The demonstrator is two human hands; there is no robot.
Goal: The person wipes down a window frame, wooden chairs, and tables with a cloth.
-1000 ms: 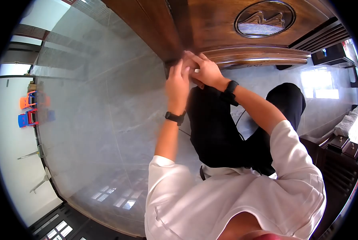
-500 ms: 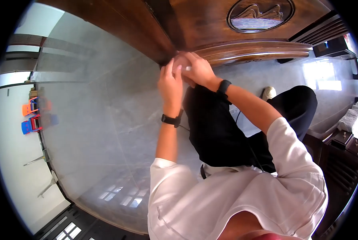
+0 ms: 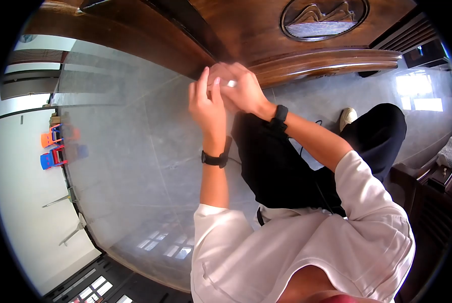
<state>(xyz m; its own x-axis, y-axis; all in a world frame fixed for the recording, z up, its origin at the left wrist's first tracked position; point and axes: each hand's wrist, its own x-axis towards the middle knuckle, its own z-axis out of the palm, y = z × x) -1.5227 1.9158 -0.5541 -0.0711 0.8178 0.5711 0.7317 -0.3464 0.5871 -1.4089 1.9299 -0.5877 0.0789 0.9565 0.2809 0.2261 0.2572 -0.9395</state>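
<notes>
My left hand (image 3: 208,108) and my right hand (image 3: 243,91) meet at the lower corner of a dark brown wooden piece of furniture (image 3: 256,30). A blurred, pinkish rounded shape lies between them, and what it is cannot be made out. Fingers of my left hand reach up against its left side. On the other side, my right hand is curled round it, with a small white bit (image 3: 231,83) showing at its fingers. Both wrists carry black bands. My bent knee in black trousers (image 3: 271,161) is just below the hands.
A carved oval panel (image 3: 325,19) is set in the wood at the upper right, above a rounded ledge (image 3: 327,65). Grey glossy floor (image 3: 130,136) stretches left. Orange and blue small chairs (image 3: 52,158) stand by the far left wall. Dark wooden furniture (image 3: 428,202) is at the right.
Both hands have shifted left in the view, staying close together at the wood. The view has turned, so more of the furniture shows at the upper left, and a light shoe has come into sight.
</notes>
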